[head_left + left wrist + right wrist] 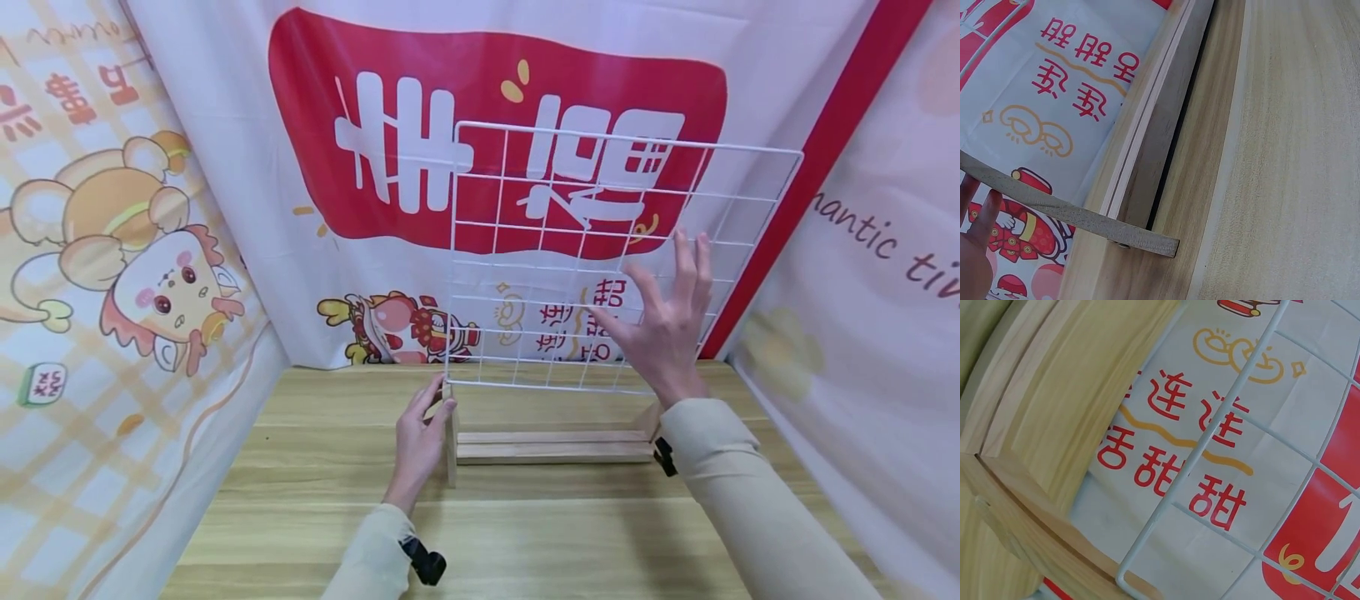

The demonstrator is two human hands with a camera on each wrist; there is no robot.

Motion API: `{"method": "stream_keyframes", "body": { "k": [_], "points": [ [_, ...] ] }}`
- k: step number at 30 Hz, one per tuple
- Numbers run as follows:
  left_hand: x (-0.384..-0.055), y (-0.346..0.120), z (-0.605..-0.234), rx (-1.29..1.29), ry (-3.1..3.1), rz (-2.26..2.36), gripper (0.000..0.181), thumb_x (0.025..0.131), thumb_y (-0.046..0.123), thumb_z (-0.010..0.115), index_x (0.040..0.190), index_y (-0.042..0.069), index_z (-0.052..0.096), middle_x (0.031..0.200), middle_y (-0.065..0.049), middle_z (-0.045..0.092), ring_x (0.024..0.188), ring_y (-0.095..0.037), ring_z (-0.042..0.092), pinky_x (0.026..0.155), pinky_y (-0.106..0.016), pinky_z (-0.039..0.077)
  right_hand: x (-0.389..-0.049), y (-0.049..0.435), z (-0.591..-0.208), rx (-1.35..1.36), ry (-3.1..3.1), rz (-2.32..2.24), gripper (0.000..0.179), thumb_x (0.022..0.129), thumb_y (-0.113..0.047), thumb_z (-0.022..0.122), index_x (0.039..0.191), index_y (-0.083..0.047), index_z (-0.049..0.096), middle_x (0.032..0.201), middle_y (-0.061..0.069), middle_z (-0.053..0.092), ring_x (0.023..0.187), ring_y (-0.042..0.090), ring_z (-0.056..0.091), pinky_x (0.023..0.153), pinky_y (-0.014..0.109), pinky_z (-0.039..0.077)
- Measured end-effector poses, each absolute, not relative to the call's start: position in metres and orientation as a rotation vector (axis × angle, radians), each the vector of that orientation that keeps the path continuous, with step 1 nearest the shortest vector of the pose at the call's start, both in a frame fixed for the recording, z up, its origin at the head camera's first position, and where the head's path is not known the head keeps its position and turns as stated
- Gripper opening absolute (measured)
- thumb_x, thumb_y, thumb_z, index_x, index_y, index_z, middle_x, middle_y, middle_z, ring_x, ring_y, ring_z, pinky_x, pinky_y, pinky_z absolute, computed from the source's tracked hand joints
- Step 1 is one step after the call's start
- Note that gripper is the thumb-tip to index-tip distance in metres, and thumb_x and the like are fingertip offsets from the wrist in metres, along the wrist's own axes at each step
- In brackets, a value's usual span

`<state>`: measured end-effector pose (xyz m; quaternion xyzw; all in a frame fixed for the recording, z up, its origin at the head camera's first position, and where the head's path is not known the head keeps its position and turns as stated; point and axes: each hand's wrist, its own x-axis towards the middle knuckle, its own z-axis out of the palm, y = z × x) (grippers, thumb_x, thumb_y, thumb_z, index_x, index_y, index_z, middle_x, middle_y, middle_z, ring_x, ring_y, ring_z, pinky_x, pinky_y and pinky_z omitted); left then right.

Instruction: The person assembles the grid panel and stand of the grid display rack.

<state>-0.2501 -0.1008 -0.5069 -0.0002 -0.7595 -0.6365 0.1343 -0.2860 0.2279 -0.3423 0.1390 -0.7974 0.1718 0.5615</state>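
Pale cloth covers both arms nearest my camera: left sleeve point(366, 557), then right sleeve point(772, 517). Far left, I see a cloth wall point(67, 250) with a cartoon animal on it. Next comes the left hand point(420, 437). Its thumb and fingers touch the left side board point(451, 450) of a wooden frame point(555, 452) on the table point(322, 467), but I can't tell if they pinch it. One white wire grid point(584, 232) stands up over the frame, with its low left corner right by that hand. Behind it hangs the back cloth point(390, 258) with a big red patch point(495, 100). Then comes the right hand point(667, 325), fingers spread, in front of the grid. I can't tell if it touches the wires. That arm blocks my look at the grid's low right corner.

My left wrist view shows a small shiny bit point(1121, 245) under the left side board, which my head view doesn't show. My right wrist view shows the hidden corner: it is round and sits by the right side board point(1054, 525).

I see room to move left of the left hand and in front of the frame. At the back, the table ends at the back cloth. On the right, another cloth point(885, 250) slopes down near the right arm.
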Motion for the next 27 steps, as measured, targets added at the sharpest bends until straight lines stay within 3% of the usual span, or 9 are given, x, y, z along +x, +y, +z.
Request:
{"method": "stream_keyframes", "body": {
  "k": [14, 19, 24, 27],
  "points": [
    [-0.250, -0.099, -0.504, 0.039, -2.188, -1.884, 0.052, 0.102, 0.022, 0.072, 0.151, 0.030, 0.059, 0.147, -0.005, 0.065, 0.132, -0.031, 0.066, 0.105, -0.036, 0.062, -0.284, 0.226, -0.359, 0.373, -1.882, 0.357, 0.061, 0.090, -0.058, 0.073, 0.132, -0.015, 0.071, 0.173, 0.016, 0.033, 0.163, 0.038, 0.021, 0.134, 0.063, 0.024],
    [-0.249, -0.098, -0.502, 0.053, -2.160, -1.940, 0.052, 0.100, 0.028, 0.074, 0.150, 0.029, 0.060, 0.150, -0.009, 0.064, 0.136, -0.035, 0.064, 0.108, -0.035, 0.060, -0.282, 0.226, -0.365, 0.390, -1.903, 0.322, 0.061, 0.090, -0.055, 0.074, 0.136, -0.017, 0.069, 0.174, 0.016, 0.030, 0.164, 0.037, 0.019, 0.134, 0.064, 0.023],
    [-0.246, -0.095, -0.475, 0.071, -2.094, -1.968, 0.047, 0.099, 0.039, 0.075, 0.144, 0.034, 0.064, 0.149, 0.002, 0.066, 0.140, -0.024, 0.062, 0.111, -0.028, 0.056, -0.281, 0.225, -0.366, 0.383, -1.903, 0.325, 0.061, 0.089, -0.052, 0.076, 0.138, -0.018, 0.068, 0.174, 0.015, 0.030, 0.164, 0.037, 0.020, 0.134, 0.064, 0.023],
    [-0.247, -0.091, -0.448, 0.009, -2.023, -1.960, 0.042, 0.102, 0.036, 0.072, 0.143, 0.032, 0.066, 0.145, 0.007, 0.069, 0.135, -0.016, 0.065, 0.110, -0.020, 0.055, -0.281, 0.224, -0.367, 0.378, -1.899, 0.323, 0.061, 0.089, -0.053, 0.075, 0.138, -0.018, 0.069, 0.175, 0.014, 0.029, 0.164, 0.037, 0.020, 0.134, 0.063, 0.023]
  ]
}}
